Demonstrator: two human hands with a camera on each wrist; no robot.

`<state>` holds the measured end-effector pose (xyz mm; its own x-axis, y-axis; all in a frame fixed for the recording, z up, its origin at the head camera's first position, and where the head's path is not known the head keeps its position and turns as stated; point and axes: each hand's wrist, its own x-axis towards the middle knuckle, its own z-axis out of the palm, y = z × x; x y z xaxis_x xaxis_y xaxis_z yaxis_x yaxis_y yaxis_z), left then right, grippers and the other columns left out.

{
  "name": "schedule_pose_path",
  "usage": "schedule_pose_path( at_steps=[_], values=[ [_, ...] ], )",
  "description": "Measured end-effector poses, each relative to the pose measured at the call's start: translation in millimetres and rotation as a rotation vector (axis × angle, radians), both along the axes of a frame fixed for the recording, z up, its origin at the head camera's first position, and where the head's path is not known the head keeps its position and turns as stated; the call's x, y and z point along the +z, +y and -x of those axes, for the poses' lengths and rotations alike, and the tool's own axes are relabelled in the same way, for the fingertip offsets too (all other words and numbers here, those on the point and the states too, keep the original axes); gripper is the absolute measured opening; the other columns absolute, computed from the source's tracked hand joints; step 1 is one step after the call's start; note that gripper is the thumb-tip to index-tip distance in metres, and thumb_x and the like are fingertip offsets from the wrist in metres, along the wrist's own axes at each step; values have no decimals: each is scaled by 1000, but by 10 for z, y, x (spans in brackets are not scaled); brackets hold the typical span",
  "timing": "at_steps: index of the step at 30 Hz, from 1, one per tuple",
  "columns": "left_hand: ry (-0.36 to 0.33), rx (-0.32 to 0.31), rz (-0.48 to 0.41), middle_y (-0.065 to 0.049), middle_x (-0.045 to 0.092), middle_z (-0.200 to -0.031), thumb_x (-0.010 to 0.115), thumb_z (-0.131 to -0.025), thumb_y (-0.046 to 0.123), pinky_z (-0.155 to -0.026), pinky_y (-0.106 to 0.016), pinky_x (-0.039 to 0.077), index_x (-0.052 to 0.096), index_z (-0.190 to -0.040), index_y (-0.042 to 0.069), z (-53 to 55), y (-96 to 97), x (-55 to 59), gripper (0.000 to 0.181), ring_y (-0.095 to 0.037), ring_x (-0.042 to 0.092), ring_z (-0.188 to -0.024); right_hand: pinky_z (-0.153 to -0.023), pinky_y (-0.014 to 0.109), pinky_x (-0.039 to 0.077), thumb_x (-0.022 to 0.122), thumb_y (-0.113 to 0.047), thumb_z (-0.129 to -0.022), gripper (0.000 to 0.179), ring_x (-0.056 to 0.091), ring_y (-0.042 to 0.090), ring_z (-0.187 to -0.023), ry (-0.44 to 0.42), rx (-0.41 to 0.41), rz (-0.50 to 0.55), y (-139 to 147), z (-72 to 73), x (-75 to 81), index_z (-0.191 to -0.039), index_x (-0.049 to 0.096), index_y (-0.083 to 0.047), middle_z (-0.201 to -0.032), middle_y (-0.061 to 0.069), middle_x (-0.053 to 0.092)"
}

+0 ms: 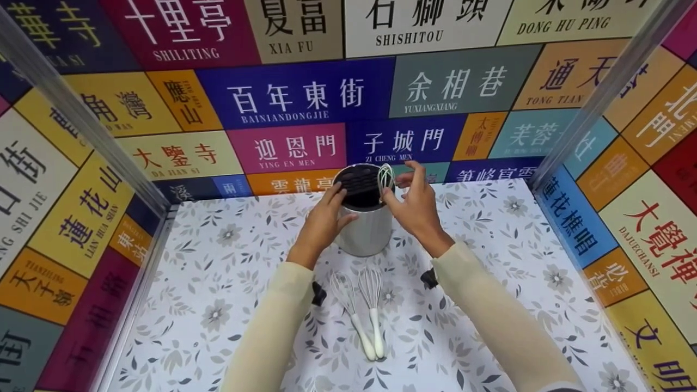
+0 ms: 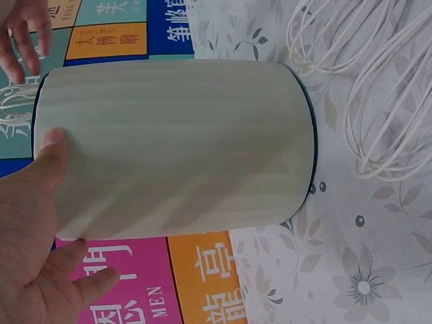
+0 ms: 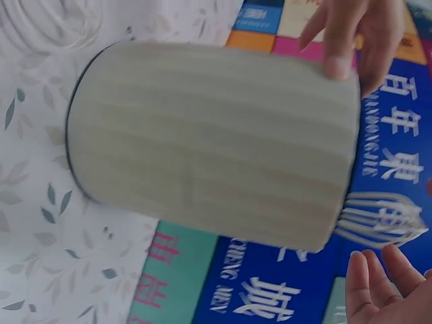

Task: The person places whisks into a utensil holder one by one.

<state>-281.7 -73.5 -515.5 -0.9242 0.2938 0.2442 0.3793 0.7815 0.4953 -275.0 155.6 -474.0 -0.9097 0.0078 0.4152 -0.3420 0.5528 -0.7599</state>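
An off-white ribbed utensil holder (image 1: 364, 234) with a dark slotted interior stands upright near the wall. At its left side, my left hand (image 1: 321, 223) grips it near the rim, the thumb lying on the outer wall in the left wrist view. A small whisk (image 1: 385, 177) stands in the right side of the holder, wire loops up; its handle is hidden inside. Beside those loops is my right hand (image 1: 416, 204), fingers spread and loosely bent; in the right wrist view its fingertips are just apart from the wires. Two white-handled whisks (image 1: 354, 310) (image 1: 372, 294) lie side by side in front of the holder.
A white tabletop with grey leaves and flowers (image 1: 218, 316) lies beneath everything. Colourful panels with place names (image 1: 294, 98) rise behind and at both sides. Clear plastic corner strips (image 1: 593, 92) run up where the panels meet.
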Motion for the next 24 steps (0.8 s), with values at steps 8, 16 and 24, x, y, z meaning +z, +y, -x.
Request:
schedule_pose_path(
  at_steps=[8, 16, 24],
  values=[
    [2, 4, 4, -9, 34, -165, 67, -98, 40, -115, -45, 44, 46, -153, 6, -2, -10, 8, 69, -32, 49, -142, -79, 42, 59, 76, -27, -91, 63, 66, 22, -96, 32, 33, 7, 21, -347, -177, -142, 43, -9, -111, 11, 67],
    [-10, 7, 20, -8, 33, -166, 67, -98, 41, -117, -43, 43, 45, -154, 8, 3, -1, 18, 69, -31, 47, -145, -66, 32, 55, 81, -31, -87, 61, 67, 20, -77, -113, 56, -116, 119, -766, -748, -136, 51, -10, -95, 5, 69],
    [-34, 5, 8, -7, 31, -167, 66, -98, 43, -119, -43, 40, 44, -155, 9, -13, -10, 13, 70, -30, 44, -147, -56, 25, 47, 80, -39, -88, 62, 51, 3, -56, -266, 142, -275, 61, -1181, -1301, -135, 54, -8, -74, -7, 62]
  ],
)
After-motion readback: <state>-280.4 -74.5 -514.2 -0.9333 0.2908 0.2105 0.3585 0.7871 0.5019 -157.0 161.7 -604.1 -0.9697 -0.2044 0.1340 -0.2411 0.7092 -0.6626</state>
